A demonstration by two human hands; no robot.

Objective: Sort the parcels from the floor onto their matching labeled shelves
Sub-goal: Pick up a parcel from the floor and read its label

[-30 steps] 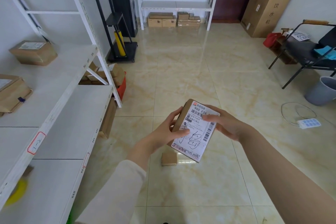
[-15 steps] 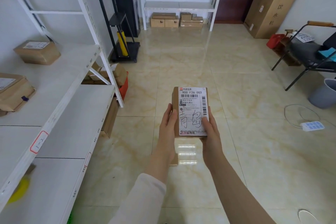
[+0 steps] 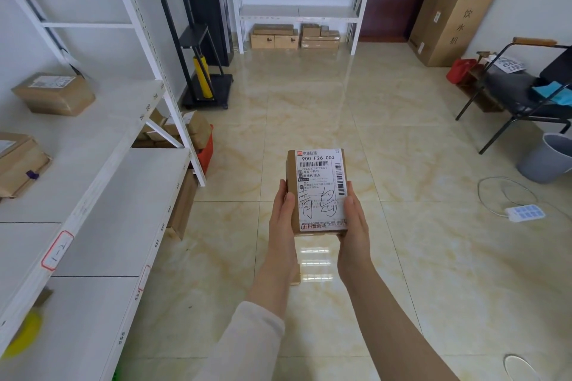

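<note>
While a small rectangular cardboard parcel [image 3: 292,195] is held flat in the air above the glossy, marble-patterned floor tiles [image 3: 418,257], it is gripped from both sides. The left hand [image 3: 283,219] is closed on its left long edge and the right hand [image 3: 354,226] on its right long edge, each with the thumb laid on the top face and the fingers kept together along the side. How far the fingers reach underneath cannot be told. A white paper shipping label [image 3: 322,189], printed with barcodes and marked by hand in black ink, covers most of the top face. At the left a white metal shelf rack [image 3: 102,195] with smooth matte boards is seen. A red-framed tag [image 3: 57,250] is fixed on its front edge, and a taped brown box [image 3: 54,93] is placed on the upper board. A smaller cardboard box [image 3: 295,275] lies on the floor, partly hidden behind the left wrist.
</note>
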